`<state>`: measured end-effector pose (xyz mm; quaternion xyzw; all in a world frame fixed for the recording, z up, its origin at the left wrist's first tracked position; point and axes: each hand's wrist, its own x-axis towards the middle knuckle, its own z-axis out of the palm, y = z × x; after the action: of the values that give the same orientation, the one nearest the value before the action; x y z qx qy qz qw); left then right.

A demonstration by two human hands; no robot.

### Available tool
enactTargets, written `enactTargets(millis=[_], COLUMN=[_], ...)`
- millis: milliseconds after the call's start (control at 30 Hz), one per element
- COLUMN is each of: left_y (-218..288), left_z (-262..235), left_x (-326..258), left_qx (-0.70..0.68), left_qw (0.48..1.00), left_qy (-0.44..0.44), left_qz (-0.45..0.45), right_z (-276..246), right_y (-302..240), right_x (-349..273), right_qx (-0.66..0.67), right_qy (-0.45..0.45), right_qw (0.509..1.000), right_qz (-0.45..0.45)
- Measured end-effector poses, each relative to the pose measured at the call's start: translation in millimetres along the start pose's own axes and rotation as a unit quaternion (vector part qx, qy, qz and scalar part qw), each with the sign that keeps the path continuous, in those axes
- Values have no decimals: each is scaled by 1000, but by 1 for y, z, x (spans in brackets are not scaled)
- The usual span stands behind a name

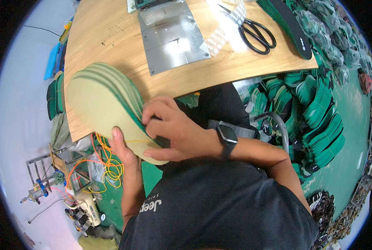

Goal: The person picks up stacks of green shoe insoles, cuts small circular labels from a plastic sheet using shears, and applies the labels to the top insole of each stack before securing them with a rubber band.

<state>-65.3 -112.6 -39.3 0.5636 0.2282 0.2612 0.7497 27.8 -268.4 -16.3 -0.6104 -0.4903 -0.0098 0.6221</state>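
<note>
While 1 stack of cream fabric-topped, green-edged, sole-shaped insoles (102,104) overhung the pale wooden counter (106,37), the left hand (126,153) clamped it, thumb uppermost, apparently for support; the right hand (173,130) curled against its edge, grip closure unclear.

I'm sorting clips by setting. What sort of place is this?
Probably a shoe-insole workshop: there's a held stack of insoles, heaped green bundles of similar pieces beside the wooden table, and black scissors lying on it.
</note>
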Motion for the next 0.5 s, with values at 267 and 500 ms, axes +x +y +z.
enactTargets(millis=[267,500], left_y=[-11,-59], left_z=[-1,-25], left_x=[-33,-68], left_qx=[-51,-100], left_qw=[998,984], left_qy=[-34,-99], left_qz=[31,-107], right_z=[12,-21], right_y=[-5,5], right_x=[-36,-70], right_qx=[77,-34], right_qy=[-94,-162], right_qw=[955,944], right_qz=[270,284])
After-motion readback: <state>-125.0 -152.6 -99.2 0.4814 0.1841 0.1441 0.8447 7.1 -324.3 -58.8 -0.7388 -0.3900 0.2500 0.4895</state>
